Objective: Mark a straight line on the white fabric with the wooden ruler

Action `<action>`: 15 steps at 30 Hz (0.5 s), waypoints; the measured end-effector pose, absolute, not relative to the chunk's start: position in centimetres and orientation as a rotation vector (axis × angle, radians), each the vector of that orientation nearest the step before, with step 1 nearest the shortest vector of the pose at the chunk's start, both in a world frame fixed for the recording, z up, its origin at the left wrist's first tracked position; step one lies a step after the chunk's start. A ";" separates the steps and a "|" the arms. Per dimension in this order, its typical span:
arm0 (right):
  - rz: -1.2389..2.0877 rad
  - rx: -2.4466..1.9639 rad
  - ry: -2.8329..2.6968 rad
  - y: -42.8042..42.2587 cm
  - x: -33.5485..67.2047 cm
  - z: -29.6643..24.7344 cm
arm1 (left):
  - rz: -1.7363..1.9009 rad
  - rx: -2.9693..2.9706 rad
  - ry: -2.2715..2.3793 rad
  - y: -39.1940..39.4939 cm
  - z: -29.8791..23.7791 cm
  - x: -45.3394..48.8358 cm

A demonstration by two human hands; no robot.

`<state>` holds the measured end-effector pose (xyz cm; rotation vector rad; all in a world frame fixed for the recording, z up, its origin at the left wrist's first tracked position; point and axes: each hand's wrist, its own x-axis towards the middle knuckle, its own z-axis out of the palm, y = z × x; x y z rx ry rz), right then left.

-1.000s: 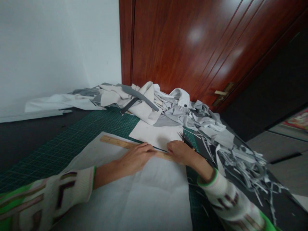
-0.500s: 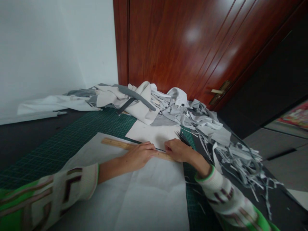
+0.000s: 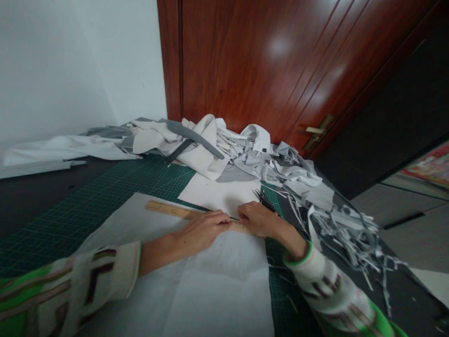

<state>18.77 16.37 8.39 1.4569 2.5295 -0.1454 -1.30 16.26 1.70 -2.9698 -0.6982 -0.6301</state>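
My left hand [image 3: 201, 230] lies flat on a wooden ruler [image 3: 168, 210], pressing it onto a large sheet of white fabric [image 3: 196, 285] spread over a green cutting mat [image 3: 105, 196]. My right hand [image 3: 257, 217] sits at the ruler's right end, curled around a thin dark tool whose tip pokes out toward the left hand along the ruler's edge. The tool is mostly hidden by the fingers. Beyond the ruler lies a smaller separate white piece [image 3: 220, 194].
A heap of white and grey fabric scraps [image 3: 242, 154] is piled at the mat's far edge against a red-brown wooden door [image 3: 266, 61]. Thin cut strips [image 3: 351, 234] litter the dark surface on the right. Dark scissors [image 3: 264, 200] lie just behind my right hand.
The view has drifted a little, so the scene sits further left. Both hands stay on the ruler; the right hand has inched slightly toward the left one.
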 end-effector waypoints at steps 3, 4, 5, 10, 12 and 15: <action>-0.134 1.460 2.514 16.3 18.8 8.4 | -0.640 -2.957 -0.684 16.4 1.2 -1.3; -0.126 1.462 2.506 16.2 18.8 8.5 | -0.644 -2.954 -0.681 16.5 1.1 -1.3; -0.117 1.467 2.493 16.1 18.8 8.5 | -0.646 -2.953 -0.679 16.5 1.0 -1.3; -0.057 1.504 2.411 15.4 19.4 8.8 | -0.611 -2.980 -0.677 16.4 1.3 -1.3; -0.047 1.515 2.389 15.2 19.8 8.7 | -0.587 -2.992 -0.689 16.2 1.6 -1.3; -0.042 1.527 2.364 15.1 20.3 8.6 | -0.567 -3.000 -0.715 16.1 1.9 -1.3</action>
